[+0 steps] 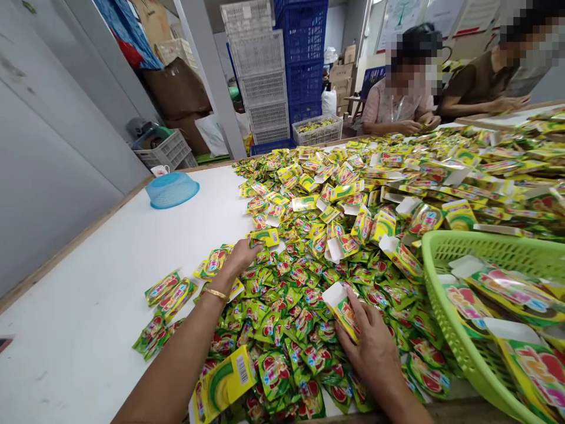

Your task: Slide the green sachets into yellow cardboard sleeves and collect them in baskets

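Small green candy packets (273,374) with red fruit prints lie in a broad heap, mixed with yellow-green cartons (225,386). My left hand (243,257), with a gold bangle on the wrist, reaches to the heap's left side and grips a yellow carton (267,237) by its near end. My right hand (368,335) is closed round another carton (342,309), whose white flap stands open toward the upper left. Beside that hand, at the right, a light green basket (445,306) holds several cartons with open white flaps.
A blue mesh basket (173,189) rests on the white table (88,282) at the left. Stacked white crates (265,76) and blue crates (305,59) stand behind. Two people (399,100) sit at the far right side, their hands over the heap.
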Available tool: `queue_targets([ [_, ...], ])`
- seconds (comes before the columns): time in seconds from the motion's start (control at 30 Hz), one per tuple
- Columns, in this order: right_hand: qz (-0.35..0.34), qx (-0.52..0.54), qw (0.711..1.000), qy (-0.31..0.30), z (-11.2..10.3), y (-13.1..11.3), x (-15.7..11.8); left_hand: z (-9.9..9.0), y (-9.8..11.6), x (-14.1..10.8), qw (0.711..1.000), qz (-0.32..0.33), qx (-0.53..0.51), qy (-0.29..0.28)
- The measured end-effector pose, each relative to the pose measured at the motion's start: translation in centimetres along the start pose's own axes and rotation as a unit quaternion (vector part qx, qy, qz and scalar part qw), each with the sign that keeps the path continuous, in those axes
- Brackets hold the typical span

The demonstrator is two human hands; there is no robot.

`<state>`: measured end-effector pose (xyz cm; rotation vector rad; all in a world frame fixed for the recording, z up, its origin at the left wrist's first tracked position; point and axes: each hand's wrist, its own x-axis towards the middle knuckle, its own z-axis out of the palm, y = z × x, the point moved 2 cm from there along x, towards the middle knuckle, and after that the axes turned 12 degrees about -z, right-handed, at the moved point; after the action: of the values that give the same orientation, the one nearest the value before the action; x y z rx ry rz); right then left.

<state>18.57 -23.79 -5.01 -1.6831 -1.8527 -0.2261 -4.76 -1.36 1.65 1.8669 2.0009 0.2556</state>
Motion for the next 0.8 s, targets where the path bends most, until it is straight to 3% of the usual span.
queue_targets([
  [0.13, 0.001, 0.004, 1.0, -0.014, 0.0, 0.1, -0.1, 1.1, 3.2, 0.6, 1.0, 0.028, -0.01, 0.01],
  [0.27, 0.009, 0.007, 1.0, -0.024, 0.1, 0.1, -0.1, 2.9, 7.2, 2.1, 0.995, 0.083, 0.029, 0.05],
  [0.37, 0.016, 0.017, 0.999, -0.021, 0.2, 0.2, -0.1, 4.2, 9.1, 3.0, 0.989, 0.121, 0.07, 0.05],
  [0.8, 0.038, 0.035, 0.998, -0.029, 0.4, 0.3, -0.1, 6.3, 10.4, 3.3, 0.971, 0.173, 0.163, 0.038],
])
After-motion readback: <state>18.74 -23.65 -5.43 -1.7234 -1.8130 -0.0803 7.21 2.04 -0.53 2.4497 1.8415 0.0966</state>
